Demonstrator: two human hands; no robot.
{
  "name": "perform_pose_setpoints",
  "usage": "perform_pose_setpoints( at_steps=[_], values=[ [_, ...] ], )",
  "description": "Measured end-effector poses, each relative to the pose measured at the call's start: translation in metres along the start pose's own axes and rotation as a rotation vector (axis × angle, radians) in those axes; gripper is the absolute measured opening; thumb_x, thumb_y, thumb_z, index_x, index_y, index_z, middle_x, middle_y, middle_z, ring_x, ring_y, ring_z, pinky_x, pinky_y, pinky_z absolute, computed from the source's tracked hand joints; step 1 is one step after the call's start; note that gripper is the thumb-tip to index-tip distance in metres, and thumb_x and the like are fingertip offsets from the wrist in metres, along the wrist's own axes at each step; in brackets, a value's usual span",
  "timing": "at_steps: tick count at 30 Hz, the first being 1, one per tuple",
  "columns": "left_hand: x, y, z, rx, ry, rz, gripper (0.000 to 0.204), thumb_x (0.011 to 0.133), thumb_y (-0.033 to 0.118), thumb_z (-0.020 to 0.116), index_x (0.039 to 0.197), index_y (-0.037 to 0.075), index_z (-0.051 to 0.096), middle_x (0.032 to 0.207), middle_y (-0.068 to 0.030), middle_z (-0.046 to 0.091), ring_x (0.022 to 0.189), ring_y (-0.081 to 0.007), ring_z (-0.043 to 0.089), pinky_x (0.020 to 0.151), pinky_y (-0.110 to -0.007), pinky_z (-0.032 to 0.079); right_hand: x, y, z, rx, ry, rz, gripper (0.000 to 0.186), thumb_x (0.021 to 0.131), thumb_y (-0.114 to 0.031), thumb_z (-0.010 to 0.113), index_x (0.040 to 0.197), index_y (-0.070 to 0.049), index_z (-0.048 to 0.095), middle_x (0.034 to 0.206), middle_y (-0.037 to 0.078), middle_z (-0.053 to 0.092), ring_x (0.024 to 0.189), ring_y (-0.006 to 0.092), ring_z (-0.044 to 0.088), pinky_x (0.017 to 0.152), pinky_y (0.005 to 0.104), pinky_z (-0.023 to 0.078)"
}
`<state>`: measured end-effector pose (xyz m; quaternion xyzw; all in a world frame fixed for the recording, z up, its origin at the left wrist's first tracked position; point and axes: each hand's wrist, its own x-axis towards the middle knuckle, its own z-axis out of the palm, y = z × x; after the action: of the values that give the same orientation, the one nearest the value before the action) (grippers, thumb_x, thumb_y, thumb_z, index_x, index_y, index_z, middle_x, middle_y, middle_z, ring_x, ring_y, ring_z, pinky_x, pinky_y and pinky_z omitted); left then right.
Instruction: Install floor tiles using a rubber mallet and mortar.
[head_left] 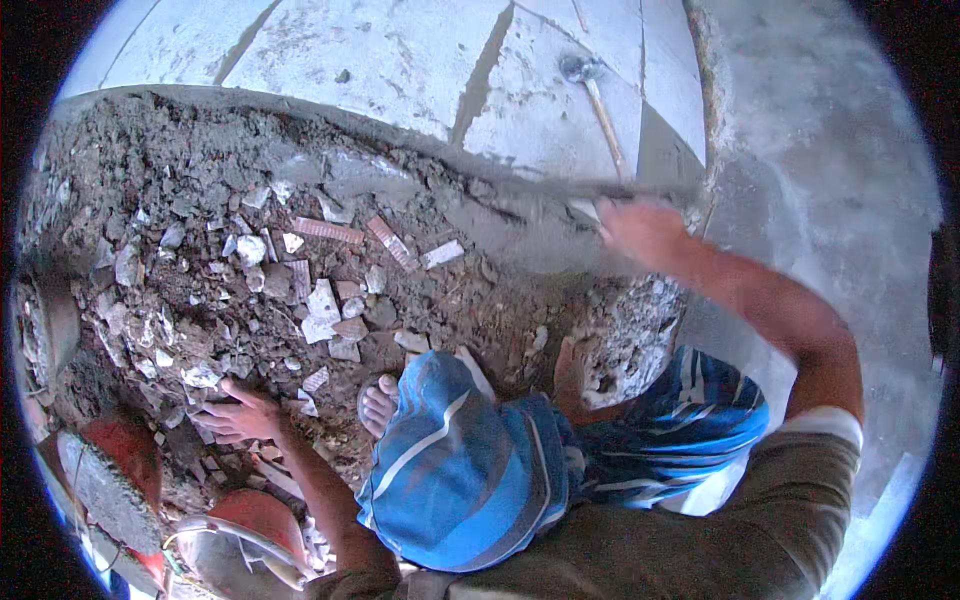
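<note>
My right hand (pixel 645 232) is closed at the edge of the pale slabs, slightly smeared by motion. A pale, flat-edged tool (pixel 585 208) juts out from its fingers to the left; most of it is hidden by the hand. Just below runs a smoothed band of wet grey mortar (pixel 520 228). On the left, my left hand (pixel 240 414) is open and holds nothing, fingers spread, over or on the rubble; contact is unclear. White broken chunks (pixel 201 375) lie right beside its fingertips.
A mallet (pixel 602 115) with a wooden handle lies on the pale slabs (pixel 380 70). Broken tile pieces (pixel 328 231) and stones cover the dirt before my bent knees (pixel 450 460). Reddish buckets (pixel 265 525) stand at lower left. Grey concrete floor (pixel 830 180) spreads along the right.
</note>
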<state>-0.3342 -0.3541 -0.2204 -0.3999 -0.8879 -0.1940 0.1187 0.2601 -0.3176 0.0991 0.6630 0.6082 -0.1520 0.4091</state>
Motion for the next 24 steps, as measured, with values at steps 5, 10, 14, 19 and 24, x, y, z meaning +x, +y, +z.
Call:
perform_pose_setpoints(
  at_steps=[5, 10, 14, 19, 24],
  values=[
    [0.000, -0.005, 0.018, -0.017, 0.031, 0.062, 0.091, 0.098, 0.077, 0.031, 0.157, 0.008, 0.036, 0.168, -0.0171, 0.024, 0.154, -0.0382, 0.023, 0.121, -0.066, 0.014, -0.060, 0.085, 0.081, -0.131, -0.124, 0.025, 0.030, 0.101, -0.032, 0.048, 0.115, -0.007, 0.058, 0.092, 0.016, 0.074, 0.088, 0.0347, 0.074, 0.072, 0.0510, 0.058],
    [0.007, -0.010, 0.005, -0.183, 0.059, -0.003, 0.097, 0.097, 0.077, 0.036, 0.161, 0.005, 0.026, 0.167, -0.0199, 0.024, 0.154, -0.0397, 0.022, 0.120, -0.068, 0.012, -0.053, 0.045, 0.042, -0.057, 0.186, -0.040, 0.026, 0.102, -0.030, 0.047, 0.114, -0.009, 0.058, 0.089, 0.013, 0.074, 0.079, 0.0321, 0.074, 0.059, 0.0450, 0.059],
    [0.009, 0.093, -0.037, -0.338, 0.152, 0.128, 0.103, 0.097, 0.074, 0.042, 0.161, -0.003, 0.020, 0.165, -0.0283, 0.022, 0.153, -0.0450, 0.023, 0.115, -0.071, 0.017, -0.020, 0.056, 0.060, -0.060, 0.128, -0.002, 0.024, 0.099, -0.029, 0.053, 0.112, -0.009, 0.059, 0.087, 0.012, 0.074, 0.080, 0.0311, 0.074, 0.056, 0.0475, 0.057],
    [0.011, 0.143, -0.067, -0.456, 0.137, 0.225, 0.101, 0.097, 0.066, 0.053, 0.158, -0.008, 0.021, 0.163, -0.0334, 0.022, 0.152, -0.0485, 0.021, 0.120, -0.065, 0.017, -0.082, 0.128, 0.152, -0.025, 0.024, 0.117, 0.023, 0.092, -0.024, 0.058, 0.104, -0.004, 0.061, 0.080, 0.017, 0.072, 0.080, 0.0332, 0.075, 0.067, 0.0505, 0.059],
    [0.000, 0.224, -0.106, -0.773, -0.061, 0.683, 0.070, 0.097, 0.031, 0.070, 0.149, -0.007, 0.041, 0.155, -0.0291, 0.040, 0.148, -0.0435, 0.032, 0.123, -0.055, 0.021, -0.088, 0.111, 0.115, 0.001, 0.056, 0.126, 0.033, 0.094, -0.030, 0.057, 0.112, -0.003, 0.057, 0.079, 0.017, 0.071, 0.078, 0.0345, 0.074, 0.065, 0.0507, 0.058]
  ],
)
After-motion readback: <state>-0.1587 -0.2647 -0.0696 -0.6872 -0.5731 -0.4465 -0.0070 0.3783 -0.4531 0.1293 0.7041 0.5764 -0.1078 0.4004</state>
